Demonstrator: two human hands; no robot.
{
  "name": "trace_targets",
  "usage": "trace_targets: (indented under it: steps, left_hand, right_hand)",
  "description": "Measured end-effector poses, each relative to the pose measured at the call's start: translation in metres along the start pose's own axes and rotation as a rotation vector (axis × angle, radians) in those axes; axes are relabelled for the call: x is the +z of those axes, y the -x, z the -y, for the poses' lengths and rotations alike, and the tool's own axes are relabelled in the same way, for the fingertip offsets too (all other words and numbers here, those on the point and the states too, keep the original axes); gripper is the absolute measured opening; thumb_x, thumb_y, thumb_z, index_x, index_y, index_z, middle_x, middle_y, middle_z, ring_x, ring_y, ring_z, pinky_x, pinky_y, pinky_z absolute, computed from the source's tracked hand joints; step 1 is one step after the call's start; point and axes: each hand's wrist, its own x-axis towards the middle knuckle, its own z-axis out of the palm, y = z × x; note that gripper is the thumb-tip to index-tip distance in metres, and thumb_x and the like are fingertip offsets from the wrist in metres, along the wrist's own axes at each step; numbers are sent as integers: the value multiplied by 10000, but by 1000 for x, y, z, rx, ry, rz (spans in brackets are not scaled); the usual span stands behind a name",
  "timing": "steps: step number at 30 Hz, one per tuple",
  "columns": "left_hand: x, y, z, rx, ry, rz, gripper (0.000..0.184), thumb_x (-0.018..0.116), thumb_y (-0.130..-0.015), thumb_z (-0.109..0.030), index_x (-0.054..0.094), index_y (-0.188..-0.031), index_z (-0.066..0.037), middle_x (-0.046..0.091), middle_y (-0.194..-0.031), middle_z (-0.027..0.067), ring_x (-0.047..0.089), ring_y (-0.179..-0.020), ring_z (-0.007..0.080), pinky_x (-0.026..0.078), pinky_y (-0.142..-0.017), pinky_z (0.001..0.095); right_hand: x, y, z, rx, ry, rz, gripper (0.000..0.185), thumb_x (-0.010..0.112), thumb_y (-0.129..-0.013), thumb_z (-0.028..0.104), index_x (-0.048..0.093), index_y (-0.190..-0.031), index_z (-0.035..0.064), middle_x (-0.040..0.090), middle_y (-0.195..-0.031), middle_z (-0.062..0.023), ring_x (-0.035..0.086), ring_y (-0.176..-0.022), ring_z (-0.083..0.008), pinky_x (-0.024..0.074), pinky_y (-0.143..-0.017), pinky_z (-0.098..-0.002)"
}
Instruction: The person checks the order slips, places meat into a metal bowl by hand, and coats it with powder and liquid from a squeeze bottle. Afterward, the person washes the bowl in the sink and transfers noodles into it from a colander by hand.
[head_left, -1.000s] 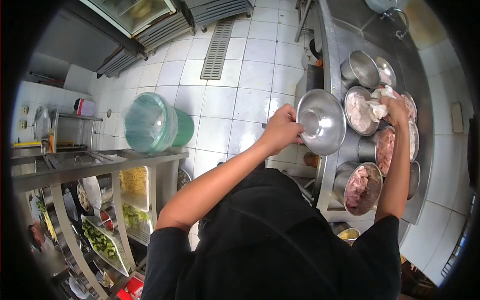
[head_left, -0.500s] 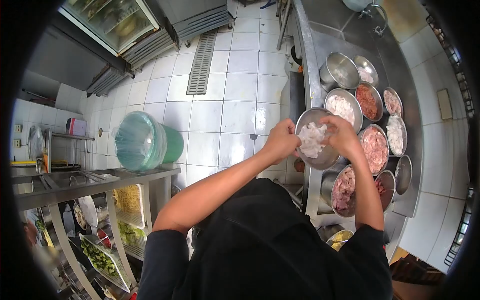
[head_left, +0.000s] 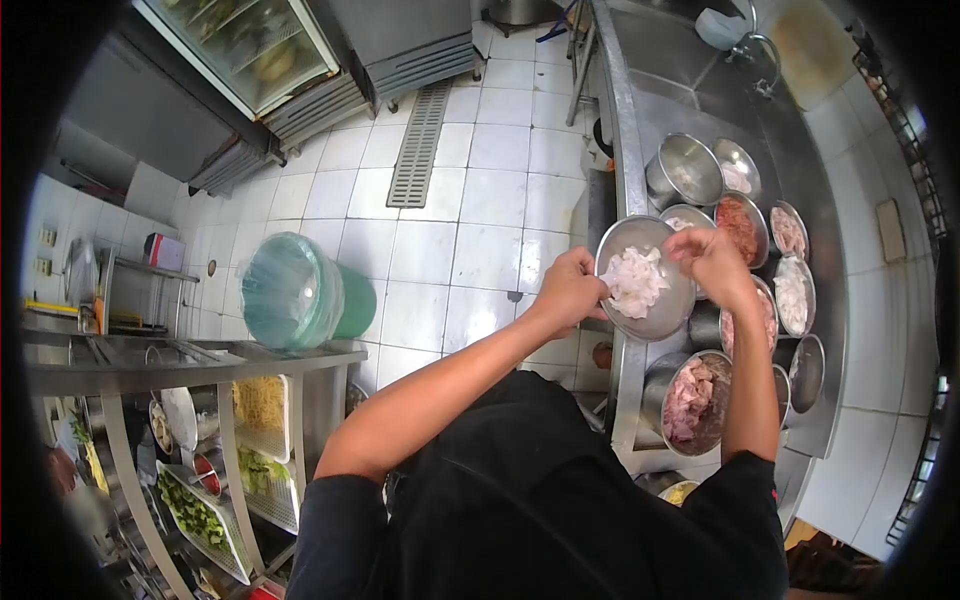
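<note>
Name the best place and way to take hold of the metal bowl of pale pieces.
The metal bowl is probably best gripped by its left rim, from the person's left, thumb over the edge and fingers under the wall. The round rim is exposed there, and the left hand holds that side; in this view the right hand overlaps the opposite rim.

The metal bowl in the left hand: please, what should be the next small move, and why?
Probably the right hand should lift away from the bowl. Pale meat already lies inside, the left hand holds the bowl by its edge, and no meat shows in the right hand.
</note>
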Motion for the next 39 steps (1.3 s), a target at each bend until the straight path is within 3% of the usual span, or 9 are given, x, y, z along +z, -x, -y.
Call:
trace_targets:
  steps: [8,11,15,21,28,31,37,38,39]
  left_hand:
    - [-16,6,-3,25,55,-67,250,610,-741,85,406,-791,-52,504,-755,75,586,-630,165,576,-481,310]
    - [-23,6,-1,41,52,-84,250,610,-743,84,407,-792,-53,503,-756,72,586,-629,163,570,-474,305]
    - [-26,8,-5,28,32,-80,249,626,-761,85,423,-812,-49,526,-782,80,611,-665,173,591,-537,307]
    - [-26,11,-8,19,2,-73,244,629,-772,88,429,-825,-42,533,-801,90,629,-703,187,598,-560,311]
    - [-19,6,-6,6,22,-46,248,624,-770,89,429,-845,-44,541,-810,99,635,-708,201,595,-553,316]
    - [-10,-1,-3,12,24,-47,251,628,-765,82,430,-847,-49,546,-815,102,639,-722,205,595,-550,317]
    - [3,1,-8,64,10,-39,253,627,-754,81,432,-843,-52,544,-824,100,638,-745,210,593,-540,323]
    - [2,6,-9,78,5,-51,243,635,-746,77,444,-835,-43,537,-821,88,631,-739,202,590,-533,322]
    - [0,11,-11,84,-2,-58,237,638,-745,75,449,-831,-38,533,-816,84,628,-726,199,590,-531,322]
  right_hand:
    - [29,-52,-125,125,750,-430,377,721,-652,62,701,-1028,54,692,-953,-213,646,-973,-388,499,-852,-435]
    - [14,-63,-131,101,608,-237,390,709,-643,48,702,-1033,56,685,-981,-217,657,-972,-353,502,-849,-417]
    - [1,-63,-150,109,530,-278,270,710,-626,69,722,-888,6,680,-875,-225,663,-890,-373,505,-808,-425]
    - [-30,-42,-132,36,301,-321,260,704,-633,86,731,-875,-5,685,-796,-222,679,-757,-337,512,-732,-380]
    - [-71,-10,-55,167,102,-442,285,678,-729,117,735,-987,11,640,-654,-47,571,-580,-115,466,-549,-295]
    - [-76,21,19,201,8,-439,173,636,-748,7,687,-909,-29,667,-759,-61,607,-608,-129,476,-566,-254]
    - [-46,27,32,-111,-210,-336,201,671,-715,28,686,-915,27,647,-765,-12,575,-658,-84,442,-570,-239]
    - [-30,21,27,-200,-55,-267,208,664,-705,7,686,-910,31,646,-797,-19,576,-726,-77,450,-624,-234]
    - [-12,24,53,-69,55,-90,230,674,-693,10,680,-922,15,631,-780,-24,579,-736,-100,467,-658,-256]
